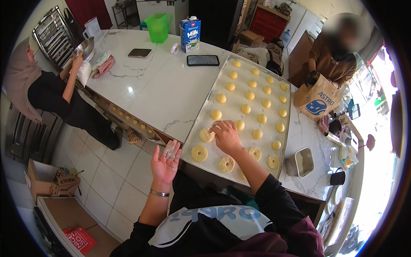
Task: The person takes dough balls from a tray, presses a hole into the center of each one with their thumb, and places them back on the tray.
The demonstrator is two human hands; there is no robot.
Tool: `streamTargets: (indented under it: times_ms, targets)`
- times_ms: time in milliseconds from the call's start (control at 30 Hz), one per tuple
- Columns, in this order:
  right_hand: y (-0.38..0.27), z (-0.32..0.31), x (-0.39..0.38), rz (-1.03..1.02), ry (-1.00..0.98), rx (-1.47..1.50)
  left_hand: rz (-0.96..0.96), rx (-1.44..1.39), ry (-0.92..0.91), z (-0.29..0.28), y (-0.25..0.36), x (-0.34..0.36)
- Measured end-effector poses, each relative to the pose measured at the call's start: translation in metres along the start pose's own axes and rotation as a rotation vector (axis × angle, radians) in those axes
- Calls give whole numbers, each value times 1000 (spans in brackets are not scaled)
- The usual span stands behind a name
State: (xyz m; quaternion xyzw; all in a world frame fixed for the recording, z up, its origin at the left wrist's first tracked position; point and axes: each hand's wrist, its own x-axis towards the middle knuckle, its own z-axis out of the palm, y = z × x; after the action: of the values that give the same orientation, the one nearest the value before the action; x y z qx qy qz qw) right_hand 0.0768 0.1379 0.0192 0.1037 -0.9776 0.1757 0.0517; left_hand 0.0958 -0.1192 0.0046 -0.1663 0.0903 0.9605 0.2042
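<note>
A large metal baking tray (pixel 280 169) lies on the counter in front of me, holding rows of pale yellow dough balls (pixel 245 109). Along its near end several pieces are flattened into rings, such as this dough ring (pixel 199 153) with a small hole in its middle. My right hand (pixel 227 136) reaches over the tray, fingers bent downward and together, the tips on a flattened dough round (pixel 206 135) at the left edge. Part of that round is hidden under the fingers. Held palm up off the tray's near left corner, my left hand (pixel 168 162) is open and empty, with white flour on its fingers.
On the counter are a green jug (pixel 157 29), a milk carton (pixel 190 35), a phone (pixel 203 60) and a metal tin (pixel 300 162). One person (pixel 55 85) holds a metal bowl at left; another (pixel 338 55) handles a paper bag (pixel 317 97). More dough sits on a lower shelf.
</note>
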Motion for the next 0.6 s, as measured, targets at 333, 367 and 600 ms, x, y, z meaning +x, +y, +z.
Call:
streamTargets:
  times_ms: [333,367,600]
  targets:
    - [-14,-3,-1,-38,-22,-141,-61,-31,5,2,-3,0]
    - [-16,-4,-2,-61,-67,-192,-63,-29,6,1,-4,-1]
    - [-7,12,-8,-186,-23,-250,-113,135,47,1,-22,3]
